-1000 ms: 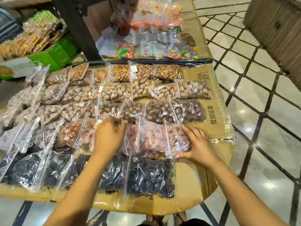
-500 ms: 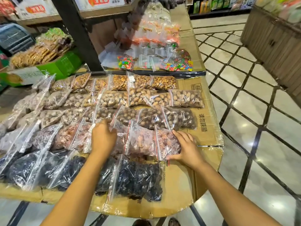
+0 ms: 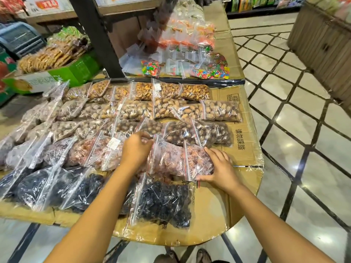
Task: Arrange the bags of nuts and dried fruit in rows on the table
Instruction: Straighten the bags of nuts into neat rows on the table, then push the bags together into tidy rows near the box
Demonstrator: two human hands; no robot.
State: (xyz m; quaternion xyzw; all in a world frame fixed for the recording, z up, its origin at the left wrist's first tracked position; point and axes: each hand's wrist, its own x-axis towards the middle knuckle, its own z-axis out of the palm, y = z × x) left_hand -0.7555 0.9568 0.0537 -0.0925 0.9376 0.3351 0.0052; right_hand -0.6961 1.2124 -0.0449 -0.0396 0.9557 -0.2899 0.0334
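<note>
I see clear zip bags laid in five rows on a table (image 3: 245, 188) covered in taped cardboard. The far row (image 3: 152, 91) holds light tan nuts, the next row (image 3: 171, 111) larger striped brown nuts, the third row (image 3: 180, 132) dark round nuts. The fourth row (image 3: 91, 154) is pinkish-brown pieces, and the near row (image 3: 57, 188) is black dried fruit. Most bags overlap their neighbours, seals tilted up to the left.

My left hand (image 3: 135, 150) rests on the fourth row, fingers curled loosely over a bag's top edge; I cannot tell whether it is pinching the plastic. My right hand (image 3: 220, 169) is spread flat against the right end of the last pink bag (image 3: 197, 160), thumb under its near edge, pressing rather than clamped. That bag lies just beside another pink bag (image 3: 167, 160), touching it. Right below them sits the last black bag (image 3: 165, 202), partly hidden by my left forearm.

Beyond the rows, a dark post (image 3: 95, 35) stands at the table's far edge. Behind it are small bags of coloured candy (image 3: 209, 73) and orange packets (image 3: 186, 35). To the left, a green box (image 3: 76, 71) holds bagged biscuits. Tiled floor (image 3: 303, 149) runs along the right.
</note>
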